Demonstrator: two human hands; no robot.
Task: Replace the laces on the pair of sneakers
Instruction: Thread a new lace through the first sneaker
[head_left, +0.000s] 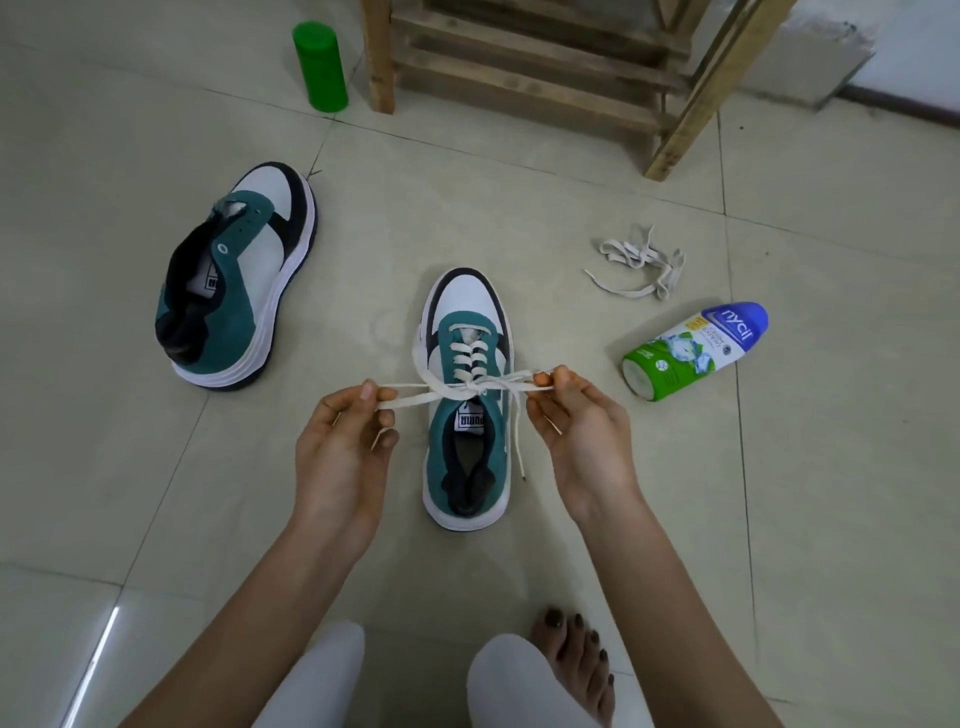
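Observation:
A teal, white and navy sneaker (467, 462) stands on the tiled floor in front of me, toe pointing away, threaded with a cream lace (470, 358). My left hand (345, 441) pinches one lace loop out to the left. My right hand (576, 431) pinches the other loop out to the right, so the lace is drawn taut across a knot over the tongue. One loose lace end hangs down the shoe's right side. The second sneaker (234, 275) lies to the left with no lace in its eyelets. A spare cream lace (641, 265) lies bunched on the floor at right.
A green-and-blue powder bottle (693, 351) lies on its side right of the shoe. A green cylindrical container (319, 65) stands at the back left beside a wooden rack (524, 62). My knees in white trousers and a bare foot (576, 660) are at the bottom.

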